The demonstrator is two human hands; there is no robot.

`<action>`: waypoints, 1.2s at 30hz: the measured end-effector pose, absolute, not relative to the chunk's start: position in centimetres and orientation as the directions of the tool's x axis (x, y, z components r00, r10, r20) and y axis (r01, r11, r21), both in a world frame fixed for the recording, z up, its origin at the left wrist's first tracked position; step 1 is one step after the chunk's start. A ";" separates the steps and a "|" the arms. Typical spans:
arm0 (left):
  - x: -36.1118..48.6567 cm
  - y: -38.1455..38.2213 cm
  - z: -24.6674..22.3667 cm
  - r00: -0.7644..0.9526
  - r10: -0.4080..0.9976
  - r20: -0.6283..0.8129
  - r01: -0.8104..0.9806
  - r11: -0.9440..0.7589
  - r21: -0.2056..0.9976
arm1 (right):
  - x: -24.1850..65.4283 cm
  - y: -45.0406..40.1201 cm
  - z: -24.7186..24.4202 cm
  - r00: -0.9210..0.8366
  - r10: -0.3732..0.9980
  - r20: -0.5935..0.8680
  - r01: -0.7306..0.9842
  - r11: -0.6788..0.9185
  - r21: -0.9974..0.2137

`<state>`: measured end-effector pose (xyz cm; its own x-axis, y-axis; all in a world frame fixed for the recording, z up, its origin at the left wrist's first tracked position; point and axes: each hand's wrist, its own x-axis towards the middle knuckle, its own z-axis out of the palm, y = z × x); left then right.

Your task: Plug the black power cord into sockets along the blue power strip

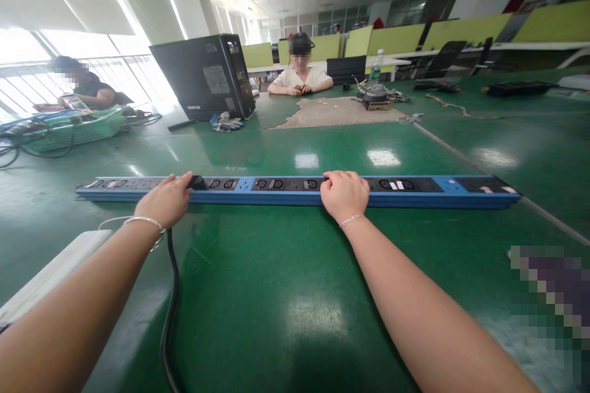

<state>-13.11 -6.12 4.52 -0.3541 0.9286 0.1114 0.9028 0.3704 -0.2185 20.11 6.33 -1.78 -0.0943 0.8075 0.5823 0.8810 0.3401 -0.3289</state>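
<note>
A long blue power strip point(276, 198) with black and blue sockets lies across the green table in front of me. My left hand point(166, 198) is closed over its left part, around a black plug point(198, 182) whose end shows beyond my fingertips. A black power cord point(171, 295) runs out from under that hand toward the table's near side. My right hand point(346, 195) is wrapped over the strip right of its middle, thumb at the front side and fingers over the top. The fingers' undersides are hidden in both hands.
A black computer case point(198, 80) stands at the back left, with gloves point(225, 122) beside it. A green basket point(76, 129) holds cables. Across the table sits a person point(300, 77); another person point(87, 86) is far left. A white object point(59, 267) lies by my left forearm.
</note>
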 end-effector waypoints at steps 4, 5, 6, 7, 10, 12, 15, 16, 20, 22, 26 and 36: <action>-13.0 -6.1 4.6 -0.356 0.928 0.111 0.908 0.372 -0.194 | 20.1 6.3 -1.8 -0.094 0.804 0.587 0.882 0.340 -0.325; -13.0 -6.2 4.4 -0.363 0.924 0.122 0.908 0.380 -0.177 | 20.1 6.3 -1.8 -0.093 0.804 0.588 0.882 0.340 -0.325; -12.9 -6.3 4.2 -0.368 0.920 0.136 0.909 0.387 -0.158 | 20.1 6.3 -1.8 -0.093 0.804 0.588 0.883 0.340 -0.325; -12.9 -6.5 3.8 -0.371 0.916 0.153 0.910 0.391 -0.138 | 20.1 6.3 -1.8 -0.093 0.804 0.588 0.882 0.340 -0.325; -12.9 -6.9 2.6 -0.347 0.913 0.216 0.922 0.374 -0.099 | 20.1 6.3 -1.7 -0.094 0.805 0.586 0.881 0.341 -0.327; -12.9 -7.0 2.3 -0.338 0.912 0.231 0.926 0.366 -0.092 | 20.1 6.3 -1.7 -0.095 0.805 0.586 0.881 0.342 -0.327; -12.8 -6.9 2.9 -0.360 0.914 0.186 0.918 0.383 -0.105 | 20.1 6.3 -1.7 -0.096 0.804 0.587 0.882 0.342 -0.325; -12.7 -6.7 3.3 -0.372 0.914 0.159 0.913 0.392 -0.112 | 20.1 6.3 -1.7 -0.095 0.804 0.587 0.882 0.342 -0.325; -12.3 -6.3 5.0 -0.444 0.895 0.038 0.885 0.445 -0.136 | 20.1 6.3 -1.6 -0.095 0.810 0.578 0.881 0.339 -0.330; -12.1 -6.2 5.4 -0.462 0.887 0.017 0.875 0.459 -0.155 | 20.1 6.3 -1.6 -0.093 0.812 0.576 0.878 0.339 -0.337; -11.8 -6.4 5.4 -0.453 0.890 0.047 0.870 0.453 -0.194 | 20.1 6.2 -1.6 -0.090 0.813 0.575 0.875 0.341 -0.344; -11.9 -6.0 6.1 -0.468 0.883 -0.007 0.854 0.451 -0.259 | 20.1 6.3 -1.6 -0.098 0.813 0.574 0.878 0.342 -0.335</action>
